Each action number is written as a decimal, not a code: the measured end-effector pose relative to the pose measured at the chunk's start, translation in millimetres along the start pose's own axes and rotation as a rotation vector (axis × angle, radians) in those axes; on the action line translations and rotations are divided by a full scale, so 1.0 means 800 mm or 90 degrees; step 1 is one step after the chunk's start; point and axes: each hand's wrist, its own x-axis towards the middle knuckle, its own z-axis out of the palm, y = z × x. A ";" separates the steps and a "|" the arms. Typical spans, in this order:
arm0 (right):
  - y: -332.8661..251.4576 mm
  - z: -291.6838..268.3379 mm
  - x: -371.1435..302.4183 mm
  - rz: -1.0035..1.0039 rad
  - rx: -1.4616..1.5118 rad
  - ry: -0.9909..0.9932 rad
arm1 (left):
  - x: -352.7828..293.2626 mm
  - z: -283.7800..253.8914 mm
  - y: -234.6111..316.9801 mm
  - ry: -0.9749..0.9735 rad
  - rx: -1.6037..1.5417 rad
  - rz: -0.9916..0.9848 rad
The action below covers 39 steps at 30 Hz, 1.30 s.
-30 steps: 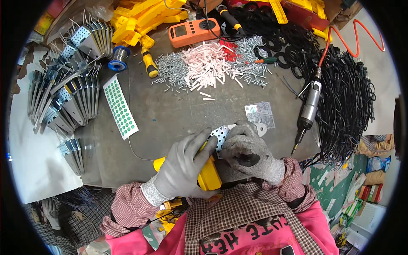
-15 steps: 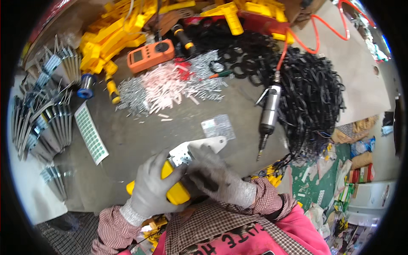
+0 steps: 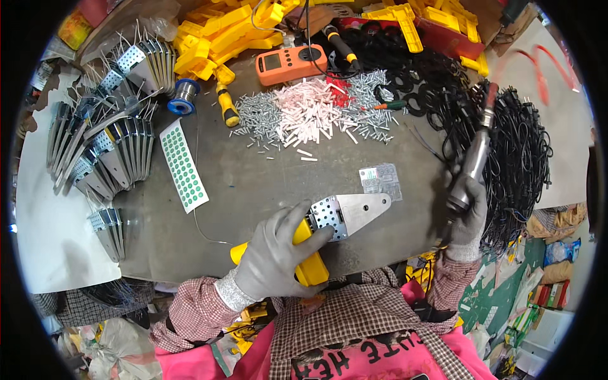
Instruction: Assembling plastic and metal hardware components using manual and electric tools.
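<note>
My left hand (image 3: 266, 253), in a grey glove, is wrapped round a yellow plastic housing (image 3: 312, 271) near the table's front edge. From the housing a perforated metal bracket (image 3: 324, 215) and a tapered grey metal blade (image 3: 370, 210) stick out to the right. My gloved right hand (image 3: 468, 212) grips the lower body of a silver air screwdriver (image 3: 479, 152) at the right of the table. Its bit end is hidden or blurred below the hand. A small clear packet (image 3: 382, 182) lies just beyond the blade.
Screws (image 3: 256, 117) and pale pink sleeves (image 3: 307, 114) are heaped at the back, by an orange meter (image 3: 291, 64). Black cables (image 3: 522, 152) pile up at the right. Bladed metal parts (image 3: 117, 145) stand left of a green-dotted sticker sheet (image 3: 183, 166). Yellow housings (image 3: 234, 35) crowd the far side.
My right hand has left the metal bracket and blade, moved right and taken hold of the air screwdriver. My left hand keeps the yellow housing. The whole view has shifted.
</note>
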 end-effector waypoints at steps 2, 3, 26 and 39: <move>0.001 0.056 -0.028 0.013 0.173 -0.104 | -0.002 -0.001 0.001 -0.011 0.007 0.001; 0.022 0.049 -0.013 0.112 0.368 -0.123 | -0.002 -0.002 0.002 -0.012 0.012 -0.005; 0.095 0.116 -0.039 0.110 0.532 -0.009 | 0.000 0.005 0.000 -0.048 0.017 -0.011; 0.090 0.089 -0.037 0.196 0.596 0.013 | -0.001 0.009 0.011 0.000 0.050 -0.054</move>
